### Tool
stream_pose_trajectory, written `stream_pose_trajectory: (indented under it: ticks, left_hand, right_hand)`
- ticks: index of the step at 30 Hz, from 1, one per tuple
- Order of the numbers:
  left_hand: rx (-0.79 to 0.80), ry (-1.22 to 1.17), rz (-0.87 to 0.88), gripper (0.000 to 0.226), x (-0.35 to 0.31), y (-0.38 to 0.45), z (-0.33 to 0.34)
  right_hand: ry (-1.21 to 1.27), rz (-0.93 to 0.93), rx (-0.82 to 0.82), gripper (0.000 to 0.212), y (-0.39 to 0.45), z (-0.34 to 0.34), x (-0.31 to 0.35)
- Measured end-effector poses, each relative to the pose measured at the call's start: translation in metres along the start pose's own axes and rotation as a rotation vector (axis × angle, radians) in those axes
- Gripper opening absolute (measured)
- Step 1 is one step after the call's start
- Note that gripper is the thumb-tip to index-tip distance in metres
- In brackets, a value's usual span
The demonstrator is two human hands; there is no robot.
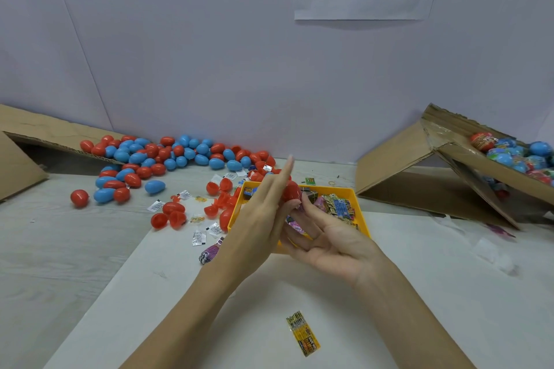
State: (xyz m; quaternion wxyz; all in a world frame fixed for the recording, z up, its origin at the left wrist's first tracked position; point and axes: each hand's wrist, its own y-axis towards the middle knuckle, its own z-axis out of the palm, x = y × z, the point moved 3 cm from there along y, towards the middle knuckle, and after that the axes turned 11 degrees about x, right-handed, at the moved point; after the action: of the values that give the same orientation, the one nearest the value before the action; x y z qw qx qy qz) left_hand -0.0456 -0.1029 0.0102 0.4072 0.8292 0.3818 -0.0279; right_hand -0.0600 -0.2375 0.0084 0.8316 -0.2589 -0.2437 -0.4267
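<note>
— Where is the red egg (pixel 291 191) being held?

— It is held up off the table, just above the near-left part of the yellow tray (pixel 338 188), between the two hands. The left hand (pixel 260 216) is laid against it with fingers straight and opened out, the forefinger raised well clear. It is pressed rather than wrapped, probably so that the shell is left bare for a covering.

— And the right hand (pixel 332 238)?

— It is turned palm up with its fingers loosely stretched toward the egg, and its thumb tip is brought up against the shell. Whether the egg is actually pinched there cannot be told, since the contact is hidden behind the left fingers.

— Why is it worked over the tray?

— The tray is filled with printed film sleeves (pixel 340 207), so the next one can be reached at once. One more sleeve (pixel 302 334) is laid alone on the white sheet (pixel 209 308), near the body.

— What is kept further out?

— A heap of plain red and blue eggs (pixel 180 154) is spread to the left, with open red halves (pixel 174 214) and small white sachets (pixel 198 238) scattered nearer, seemingly as stock. Wrapped eggs (pixel 509 153) are gathered in the tilted cardboard box (pixel 398 165) on the right, apparently so that finished pieces are kept apart.
</note>
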Motion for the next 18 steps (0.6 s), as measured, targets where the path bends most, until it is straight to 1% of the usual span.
stream_pose_trajectory:
  ticks: [2,4,8,12,16,18]
  left_hand:
    - [-0.072,-0.068,-0.036,0.056,0.0034,0.0003,-0.0012]
    - [-0.118,-0.043,-0.005,0.046,0.0056,-0.0002,-0.0008]
    - [-0.126,-0.023,0.054,0.038,0.0072,-0.0012,-0.0005]
    - [-0.155,-0.061,0.059,0.037,0.0071,-0.0022,0.0002]
    - [-0.177,-0.131,0.056,0.037,0.0056,-0.0014,0.0021]
    - [-0.183,-0.154,0.051,0.036,0.0050,-0.0018,0.0022]
  right_hand:
    - [0.007,-0.003,-0.001,0.014,-0.0004,0.0005,0.0006]
    - [0.015,-0.010,-0.001,0.015,-0.0004,0.0015,0.0015]
    - [0.019,-0.012,0.009,0.017,0.0000,0.0016,0.0020]
    - [0.051,-0.011,0.017,0.020,0.0003,0.0006,0.0011]
    - [0.078,-0.026,0.001,0.035,0.0012,-0.0002,-0.0002]
    - [0.069,-0.033,0.000,0.038,0.0011,0.0003,-0.0007]
